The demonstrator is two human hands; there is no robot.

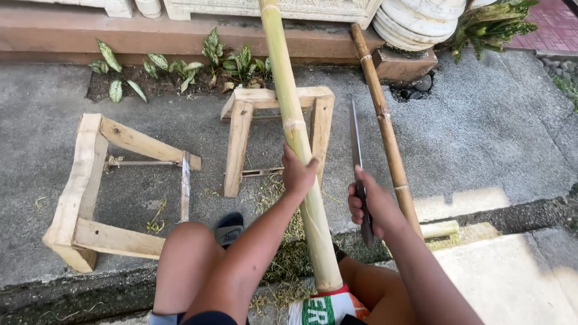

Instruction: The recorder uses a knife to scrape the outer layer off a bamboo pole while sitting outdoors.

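Observation:
My left hand grips a long pale green bamboo pole that runs from my lap up and away over a small wooden stand. My right hand holds a long flat-bladed knife by its handle, blade pointing up and away, just right of the pole and not touching it. A second, browner bamboo pole lies on the ground to the right of the knife. My bare knees show at the bottom.
A second wooden stand lies tipped on the concrete at left. Green shavings litter the ground by my feet. Leafy plants line a low brick step at the back; white stone pieces stand at back right.

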